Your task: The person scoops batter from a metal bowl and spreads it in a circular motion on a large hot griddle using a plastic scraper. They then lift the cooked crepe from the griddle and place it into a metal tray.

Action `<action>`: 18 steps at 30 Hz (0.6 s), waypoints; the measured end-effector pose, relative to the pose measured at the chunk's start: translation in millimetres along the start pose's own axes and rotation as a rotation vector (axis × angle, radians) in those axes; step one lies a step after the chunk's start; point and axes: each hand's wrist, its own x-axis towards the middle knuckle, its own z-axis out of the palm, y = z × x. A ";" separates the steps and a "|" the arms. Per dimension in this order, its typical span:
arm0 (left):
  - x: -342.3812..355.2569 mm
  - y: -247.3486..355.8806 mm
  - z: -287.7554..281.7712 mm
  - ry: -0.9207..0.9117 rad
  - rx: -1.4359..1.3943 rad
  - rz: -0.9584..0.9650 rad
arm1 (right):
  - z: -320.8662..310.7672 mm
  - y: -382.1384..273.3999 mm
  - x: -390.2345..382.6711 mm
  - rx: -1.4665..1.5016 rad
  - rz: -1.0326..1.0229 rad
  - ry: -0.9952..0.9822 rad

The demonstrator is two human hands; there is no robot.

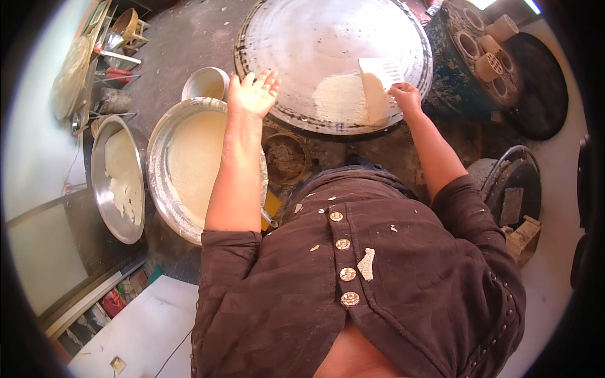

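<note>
My right hand grips a cream-white flat scraper by its slotted edge, its fingers closed. The scraper stands on a large round griddle. A patch of pale batter is spread on the griddle's near part, just left of the scraper. My left hand is held palm up with its fingers apart and nothing in it. It hovers by the griddle's left rim, above a large metal basin of cream-coloured batter, which my left forearm partly covers.
A small pale tub stands behind the basin, and a steel bowl with white dough or batter lies further left. At the right are a dark stove drum carrying perforated briquettes and a black round lid.
</note>
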 end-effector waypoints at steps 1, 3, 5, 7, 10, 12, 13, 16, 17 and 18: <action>4.2 -1.6 -7.5 0.031 0.033 0.017 | -9.5 -3.4 4.8 -0.013 0.023 0.024; 7.9 -8.2 -31.2 -0.052 0.005 0.010 | -22.2 -12.2 7.7 -0.036 0.095 0.063; 4.6 -20.3 -64.6 -0.193 -0.011 -0.002 | -19.5 -17.1 -3.6 -0.094 -0.018 0.102; -3.5 -40.4 -98.3 -0.089 -0.023 -0.158 | -7.5 -13.2 -26.9 -0.065 -0.078 0.024; -26.2 -74.3 -137.7 0.270 -0.060 -0.213 | 22.2 4.2 -63.6 -0.035 -0.128 -0.425; -31.2 -80.2 -146.0 0.360 -0.057 -0.196 | 22.1 10.7 -64.7 -0.092 -0.171 -0.542; -31.2 -77.0 -146.2 0.333 -0.045 -0.174 | 18.2 11.5 -56.7 -0.158 -0.108 -0.408; -17.0 -60.8 -133.3 0.252 0.009 -0.099 | -12.8 5.7 -16.4 -0.059 -0.136 -0.261; -11.9 -56.3 -128.4 0.241 0.019 -0.080 | -20.5 4.2 -3.5 -0.123 -0.197 -0.216; -6.3 -52.0 -123.3 0.240 0.056 -0.079 | -31.4 -0.4 10.6 -0.162 -0.195 -0.159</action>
